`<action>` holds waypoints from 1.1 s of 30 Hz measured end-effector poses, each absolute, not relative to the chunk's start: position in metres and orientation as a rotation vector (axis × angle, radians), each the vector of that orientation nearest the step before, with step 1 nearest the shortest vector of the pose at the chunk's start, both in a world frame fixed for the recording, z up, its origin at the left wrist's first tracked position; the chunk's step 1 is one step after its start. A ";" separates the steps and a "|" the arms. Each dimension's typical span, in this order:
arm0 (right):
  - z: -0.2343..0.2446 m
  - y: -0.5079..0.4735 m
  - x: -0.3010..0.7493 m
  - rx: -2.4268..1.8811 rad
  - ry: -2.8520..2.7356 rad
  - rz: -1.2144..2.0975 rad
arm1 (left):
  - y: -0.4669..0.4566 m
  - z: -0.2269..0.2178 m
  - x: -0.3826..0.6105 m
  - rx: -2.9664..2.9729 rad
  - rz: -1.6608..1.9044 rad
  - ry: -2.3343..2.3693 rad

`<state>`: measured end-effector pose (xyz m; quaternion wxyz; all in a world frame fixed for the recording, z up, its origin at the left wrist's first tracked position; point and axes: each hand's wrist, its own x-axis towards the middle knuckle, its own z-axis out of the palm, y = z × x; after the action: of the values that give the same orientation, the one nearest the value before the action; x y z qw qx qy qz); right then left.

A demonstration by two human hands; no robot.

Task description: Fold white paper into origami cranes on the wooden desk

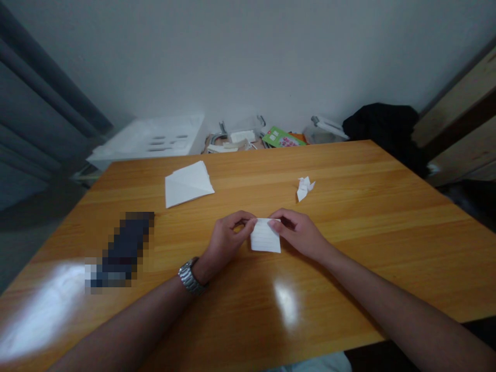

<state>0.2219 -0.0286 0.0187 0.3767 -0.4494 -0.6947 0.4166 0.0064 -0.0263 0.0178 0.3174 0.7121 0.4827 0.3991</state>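
- My left wrist wears a silver metal-link watch point(191, 276), nearer me than the small white square of lined paper point(265, 240) and left of it.
- Well left of the square, a dark oblong thing point(126, 248) lies pixelated beyond recognition.
- The square is between my hands over the brown wood-grain table point(349, 206): my left hand point(228, 236) pinches its far left corner, my right hand point(301, 234) its far right.
- Beyond the square, rightward, sits a pointed, folded white paper figure point(305, 188); leftward, a stack of white paper sheets point(189, 185).
- Farthest beyond it is a green-covered book point(277, 136).
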 end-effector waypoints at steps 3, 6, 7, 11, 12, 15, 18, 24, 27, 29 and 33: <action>0.020 -0.030 0.222 -1.171 -1.815 1.040 | -0.026 0.017 0.007 1.864 1.044 1.251; 0.020 -0.030 0.223 -1.187 -1.795 1.001 | -0.026 0.018 0.009 1.787 1.056 1.243; 0.020 -0.030 0.224 -1.195 -1.781 0.996 | -0.027 0.019 0.009 1.753 1.056 1.237; 0.018 -0.028 0.226 -1.210 -1.705 1.015 | -0.028 0.019 0.012 1.651 1.036 1.184; 0.018 -0.028 0.226 -1.209 -1.696 1.023 | -0.028 0.019 0.012 1.642 1.034 1.178; 0.018 -0.027 0.226 -1.203 -1.681 1.046 | -0.027 0.017 0.011 1.644 1.033 1.202; 0.018 -0.027 0.226 -1.184 -1.664 1.076 | -0.026 0.017 0.009 1.670 1.025 1.223; 0.016 -0.027 0.226 -1.183 -1.652 1.064 | -0.026 0.019 0.010 1.672 1.025 1.231; 0.015 -0.025 0.227 -1.194 -1.645 1.046 | -0.026 0.018 0.012 1.655 1.016 1.200; 0.014 -0.024 0.228 -1.198 -1.612 1.029 | -0.026 0.018 0.013 1.666 0.986 1.166; 0.015 -0.022 0.229 -1.197 -1.572 1.013 | -0.028 0.019 0.013 1.658 0.905 1.126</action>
<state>0.2289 -0.0217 0.0147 0.4446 -0.4830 -0.6341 0.4086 0.0126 -0.0276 0.0189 0.4539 0.6719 0.4562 0.3666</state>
